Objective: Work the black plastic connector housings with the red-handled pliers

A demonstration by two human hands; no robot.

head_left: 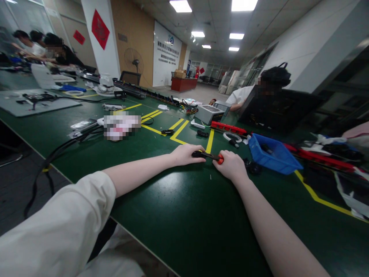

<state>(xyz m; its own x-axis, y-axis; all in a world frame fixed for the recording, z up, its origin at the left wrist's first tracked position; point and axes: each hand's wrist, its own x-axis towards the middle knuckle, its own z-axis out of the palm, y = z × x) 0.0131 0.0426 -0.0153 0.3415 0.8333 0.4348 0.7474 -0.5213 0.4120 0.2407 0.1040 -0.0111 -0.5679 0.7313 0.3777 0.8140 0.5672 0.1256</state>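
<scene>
Above the green table (173, 215), my left hand (186, 154) is closed on a small dark piece (198, 154), its fingertips wrapped on the piece's left end. My right hand (230, 165) grips the orange-red handle (220, 159) of pliers, whose dark metal part (211, 156) reaches left to the dark piece. Whether the jaws are closed on it is too small to tell. Beyond my hands lie two small black bundles, one to the left (168, 132) and one straight ahead (202, 133).
A blue bin (273, 153) stands right of my right hand, black cable pieces (252, 166) beside it. Behind are a power supply unit (210, 114) and a red strip (229, 127). Thick black cables (62, 145) hang over the left edge. A person (268, 84) sits across the table.
</scene>
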